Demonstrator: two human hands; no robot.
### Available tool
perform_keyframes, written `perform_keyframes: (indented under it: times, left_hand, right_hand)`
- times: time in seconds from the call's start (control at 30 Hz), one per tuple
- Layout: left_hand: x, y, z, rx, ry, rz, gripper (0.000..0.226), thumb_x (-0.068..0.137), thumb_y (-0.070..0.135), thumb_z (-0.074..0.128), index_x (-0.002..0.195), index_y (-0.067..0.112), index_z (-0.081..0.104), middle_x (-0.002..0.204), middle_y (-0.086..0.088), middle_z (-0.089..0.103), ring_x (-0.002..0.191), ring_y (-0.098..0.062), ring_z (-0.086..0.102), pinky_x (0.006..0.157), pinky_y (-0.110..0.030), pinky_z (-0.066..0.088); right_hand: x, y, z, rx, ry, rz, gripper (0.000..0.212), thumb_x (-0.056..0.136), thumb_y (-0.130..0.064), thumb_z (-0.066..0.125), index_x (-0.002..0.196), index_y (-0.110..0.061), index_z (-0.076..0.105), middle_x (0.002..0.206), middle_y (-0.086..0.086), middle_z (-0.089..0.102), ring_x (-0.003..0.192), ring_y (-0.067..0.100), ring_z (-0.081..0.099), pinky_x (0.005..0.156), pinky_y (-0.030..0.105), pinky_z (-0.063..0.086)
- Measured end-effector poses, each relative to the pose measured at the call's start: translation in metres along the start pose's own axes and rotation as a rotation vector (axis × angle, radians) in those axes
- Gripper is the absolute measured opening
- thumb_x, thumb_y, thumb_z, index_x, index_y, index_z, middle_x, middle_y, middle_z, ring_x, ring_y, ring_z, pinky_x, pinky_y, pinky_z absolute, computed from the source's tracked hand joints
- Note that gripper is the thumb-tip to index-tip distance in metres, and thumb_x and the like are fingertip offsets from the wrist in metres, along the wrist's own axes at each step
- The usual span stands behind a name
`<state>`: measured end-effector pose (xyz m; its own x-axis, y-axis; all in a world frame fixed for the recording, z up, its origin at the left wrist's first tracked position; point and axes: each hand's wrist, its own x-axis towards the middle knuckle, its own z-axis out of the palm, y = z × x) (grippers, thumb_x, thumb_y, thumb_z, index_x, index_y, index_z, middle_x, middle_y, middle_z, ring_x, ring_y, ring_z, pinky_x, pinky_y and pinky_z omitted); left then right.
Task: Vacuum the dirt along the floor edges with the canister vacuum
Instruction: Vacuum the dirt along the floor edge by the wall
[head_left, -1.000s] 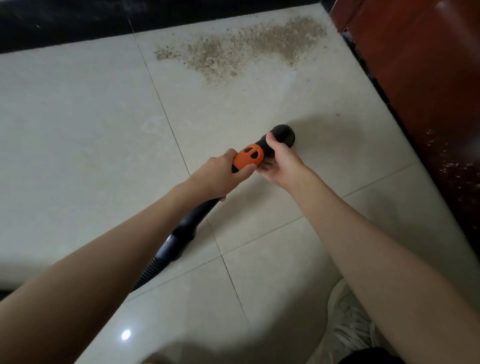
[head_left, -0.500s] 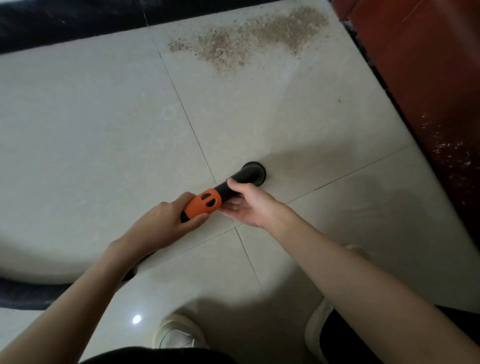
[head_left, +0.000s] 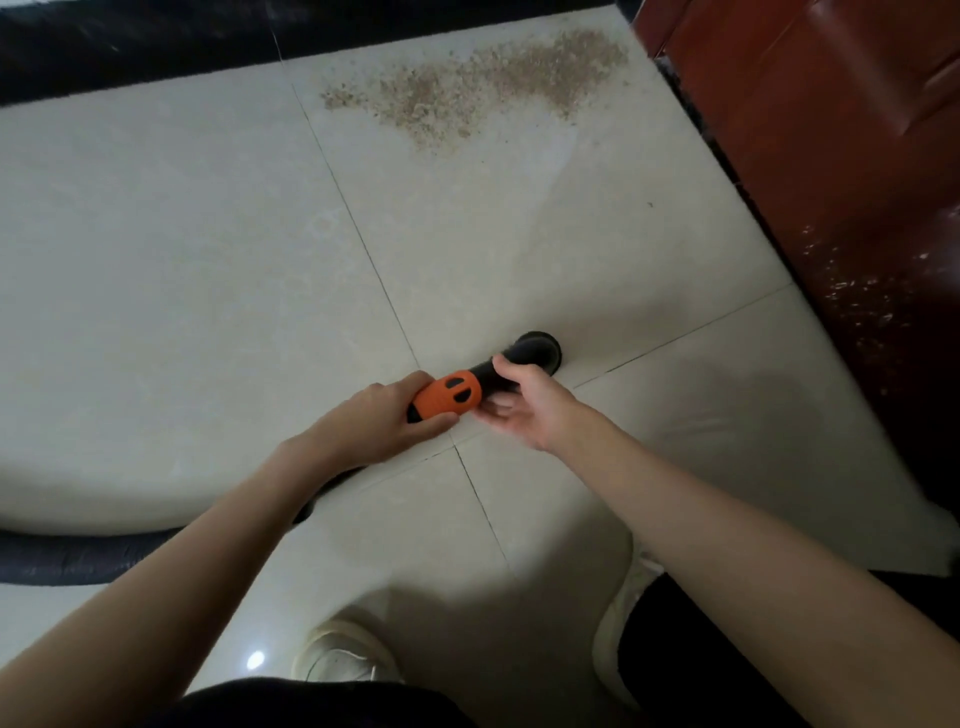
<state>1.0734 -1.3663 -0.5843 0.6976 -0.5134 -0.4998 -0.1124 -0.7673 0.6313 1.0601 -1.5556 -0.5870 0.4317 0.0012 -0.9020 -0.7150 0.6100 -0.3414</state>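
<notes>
A black vacuum nozzle (head_left: 535, 351) with an orange grip section (head_left: 452, 397) points down at the pale floor tiles (head_left: 182, 260). My left hand (head_left: 374, 423) grips the handle just behind the orange part. My right hand (head_left: 524, 402) holds the black tube in front of it, thumb on top, fingers loosely underneath. A patch of brown dirt (head_left: 483, 83) lies on the floor by the far edge, well beyond the nozzle. The ribbed black hose (head_left: 72, 556) runs off to the left under my left arm.
A dark skirting strip (head_left: 130, 47) borders the floor at the back. A reddish-brown wooden surface (head_left: 831, 156) stands along the right, speckled with pale bits lower down. My two white shoes (head_left: 343, 654) (head_left: 623, 618) are at the bottom.
The nozzle and both hands have drawn back from the dirt toward my feet over the second. My right hand's grip on the tube has loosened, its fingers opening underneath.
</notes>
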Motion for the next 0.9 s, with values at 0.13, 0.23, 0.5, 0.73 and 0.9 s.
perform_keyframes:
  times: [0.13, 0.23, 0.5, 0.73, 0.9]
  left_hand:
    - [0.038, 0.041, 0.012, 0.052, 0.031, 0.081, 0.043, 0.091, 0.053, 0.051, 0.116, 0.017, 0.047, 0.072, 0.001, 0.053, 0.065, -0.02, 0.053, 0.061, -0.03, 0.04]
    - [0.058, 0.062, 0.021, 0.065, 0.042, 0.106, 0.044, 0.093, 0.051, 0.05, 0.116, 0.014, 0.047, 0.08, -0.003, 0.055, 0.074, -0.025, 0.054, 0.066, -0.033, 0.043]
    - [0.093, 0.076, 0.029, -0.055, 0.133, 0.067, 0.038, 0.092, 0.051, 0.052, 0.104, 0.016, 0.048, 0.075, 0.0, 0.054, 0.068, -0.021, 0.054, 0.06, -0.031, 0.041]
    - [0.114, 0.065, -0.003, -0.2, 0.226, -0.029, 0.031, 0.094, 0.045, 0.052, 0.098, 0.015, 0.048, 0.076, -0.005, 0.059, 0.06, -0.019, 0.055, 0.063, -0.031, 0.047]
    - [0.121, 0.053, -0.041, -0.464, 0.363, -0.144, 0.029, 0.095, 0.041, 0.051, 0.097, 0.012, 0.049, 0.07, -0.003, 0.058, 0.049, -0.016, 0.056, 0.048, -0.021, 0.043]
  right_hand:
    - [-0.001, -0.035, -0.031, 0.053, 0.098, -0.102, 0.027, 0.099, -0.016, 0.058, 0.12, -0.001, 0.051, 0.112, 0.024, 0.065, 0.087, 0.029, 0.064, 0.082, 0.042, 0.052]
    - [0.003, -0.065, -0.052, 0.075, 0.197, -0.178, 0.035, 0.101, -0.019, 0.054, 0.131, -0.002, 0.048, 0.13, 0.025, 0.057, 0.106, 0.031, 0.06, 0.088, 0.042, 0.047]
    - [0.026, -0.122, -0.065, 0.044, 0.26, -0.284, 0.042, 0.102, -0.027, 0.052, 0.135, -0.002, 0.045, 0.127, 0.023, 0.06, 0.089, 0.026, 0.061, 0.078, 0.039, 0.05]
    - [0.05, -0.148, -0.016, -0.119, 0.144, -0.306, 0.039, 0.105, -0.027, 0.044, 0.134, 0.0, 0.049, 0.13, 0.021, 0.061, 0.113, 0.029, 0.061, 0.062, 0.029, 0.051]
    - [0.052, -0.15, 0.039, -0.448, 0.03, -0.277, 0.028, 0.106, -0.021, 0.042, 0.095, -0.001, 0.058, 0.083, 0.018, 0.063, 0.075, 0.025, 0.063, 0.064, 0.028, 0.052]
